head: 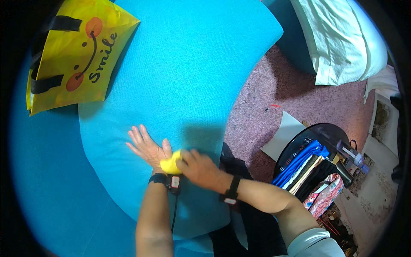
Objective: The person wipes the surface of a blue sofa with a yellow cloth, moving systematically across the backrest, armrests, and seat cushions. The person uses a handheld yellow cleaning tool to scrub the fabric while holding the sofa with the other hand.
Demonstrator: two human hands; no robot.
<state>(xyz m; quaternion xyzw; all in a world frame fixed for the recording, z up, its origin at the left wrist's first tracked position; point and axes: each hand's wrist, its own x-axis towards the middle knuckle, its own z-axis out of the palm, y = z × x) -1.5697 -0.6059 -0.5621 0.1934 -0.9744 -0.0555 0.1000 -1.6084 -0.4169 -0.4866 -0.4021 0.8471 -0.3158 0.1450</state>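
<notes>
My left hand point(147, 147) is spread palm down over a blue fabric sofa seat point(160, 70), fingers apart and nothing in them. My right hand point(200, 168), slightly blurred, grips a soft yellow thing point(171, 163), perhaps a cloth or sponge. This yellow thing overlaps the base of my left thumb and wrist in view; whether it touches the skin I cannot tell. Both wrists wear black straps with a small device, and a black cable point(175, 212) runs from the left one.
A yellow bag point(86, 61) with black handles lies at the upper left. White fabric point(343, 41) drapes another sofa part. Right of the seat are purple carpet point(253, 93), a white sheet point(284, 135), and a dark round table point(292, 149) bearing folded clothes point(308, 173) and a bottle point(356, 159).
</notes>
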